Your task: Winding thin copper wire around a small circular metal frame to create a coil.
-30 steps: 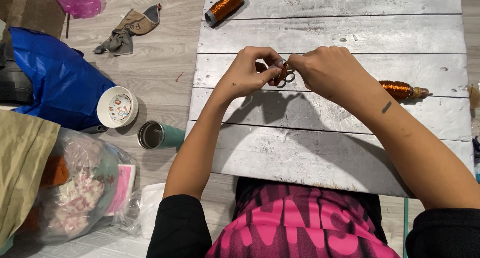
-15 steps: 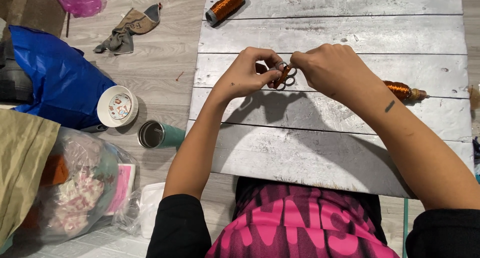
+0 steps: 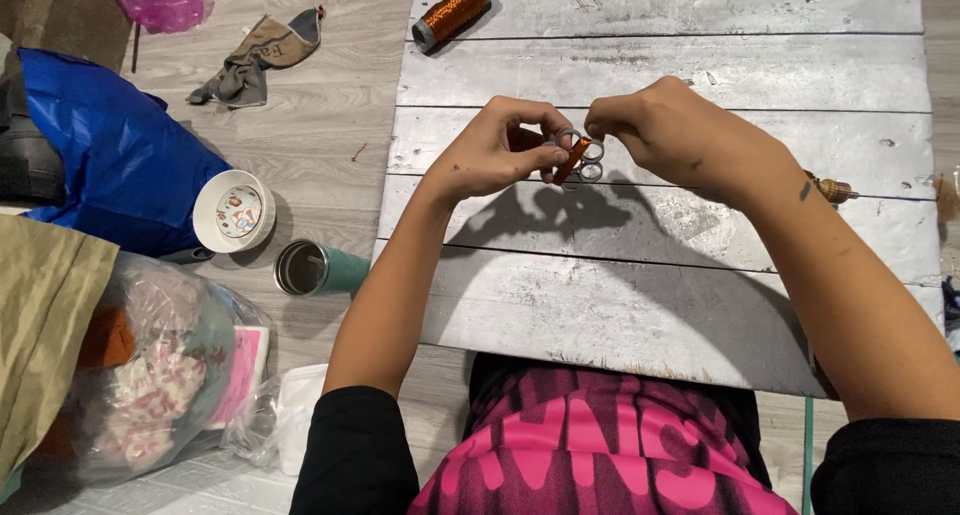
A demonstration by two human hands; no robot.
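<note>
Both hands barely shifted, left hand (image 3: 495,150) and right hand (image 3: 665,135) pinching wire rings (image 3: 578,157) above board (image 3: 640,305)

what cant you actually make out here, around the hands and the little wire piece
- Head view: the small ringed wire piece is too small to tell how its rings join; the fingertips of the left hand and right hand cover parts of it.
- Second copper spool: mostly hidden behind the right forearm; only its tip shows.
- Grey board: its right side is cut off by the frame edge.
</note>
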